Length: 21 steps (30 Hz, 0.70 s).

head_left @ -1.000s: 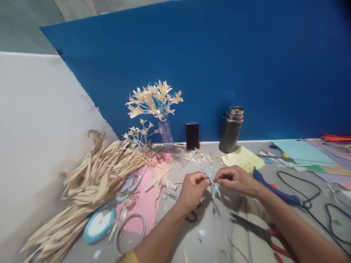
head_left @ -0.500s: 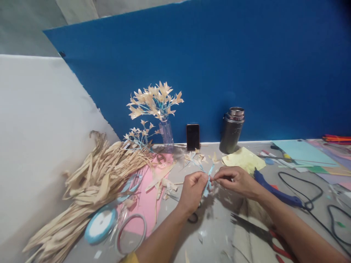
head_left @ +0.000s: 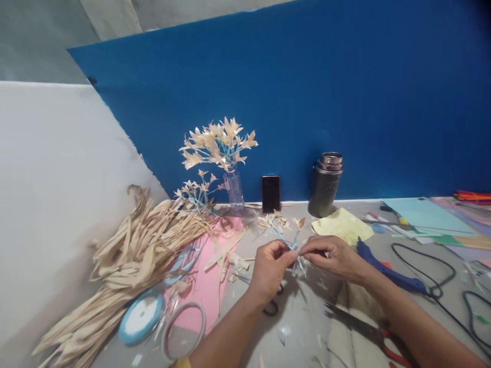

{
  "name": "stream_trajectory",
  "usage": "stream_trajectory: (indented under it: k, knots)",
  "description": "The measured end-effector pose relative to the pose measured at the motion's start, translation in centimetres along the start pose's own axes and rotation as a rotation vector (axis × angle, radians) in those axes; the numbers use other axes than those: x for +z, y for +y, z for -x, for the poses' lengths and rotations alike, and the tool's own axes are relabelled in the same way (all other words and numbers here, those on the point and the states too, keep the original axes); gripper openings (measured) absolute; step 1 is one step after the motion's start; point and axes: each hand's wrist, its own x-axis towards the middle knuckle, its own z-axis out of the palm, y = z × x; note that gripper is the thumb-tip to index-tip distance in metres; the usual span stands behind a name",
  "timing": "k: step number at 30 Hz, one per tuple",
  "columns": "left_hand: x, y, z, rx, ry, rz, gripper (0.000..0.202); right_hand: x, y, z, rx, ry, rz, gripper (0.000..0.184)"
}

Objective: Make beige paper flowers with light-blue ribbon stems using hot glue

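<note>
My left hand and my right hand meet over the middle of the table, both pinched on a small sprig of cream paper flowers with light-blue stems. The blue stem ends hang down between my fingertips and the flower heads point away from me. A black-handled pair of scissors lies on the table just under my left wrist.
A vase of finished cream flowers stands at the blue back board, beside a phone and a dark flask. Dried leaf strips, ribbon spools and pink paper lie left. A blue glue gun, cables, red-handled scissors and coloured sheets lie right.
My hands stayed together on the sprig, turning it slightly; its blue stem tail shifted between my fingers. The view tilted down a little.
</note>
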Motion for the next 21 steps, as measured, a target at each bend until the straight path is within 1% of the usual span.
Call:
stream_trajectory:
  k: [5,8,11,17,21]
  knots:
    - [-0.31,-0.08,0.00,-0.022,-0.040,-0.083,0.026,-0.37,0.30,0.11,0.004,0.024,0.046,0.019]
    - [-0.45,-0.11,-0.04,-0.009,-0.064,-0.147,0.026,-0.47,0.55,0.16,-0.004,0.040,0.068,0.020]
    - [-0.48,-0.04,-0.06,0.006,-0.072,-0.166,0.026,-0.44,0.52,0.13,-0.020,0.037,0.072,0.021]
    - [-0.41,0.04,0.03,0.038,-0.050,-0.177,0.031,-0.27,0.48,0.14,-0.015,0.041,0.074,0.022]
    - [-0.34,0.00,0.17,0.038,-0.016,-0.197,0.039,-0.16,0.52,0.25,-0.023,0.020,0.075,0.021]
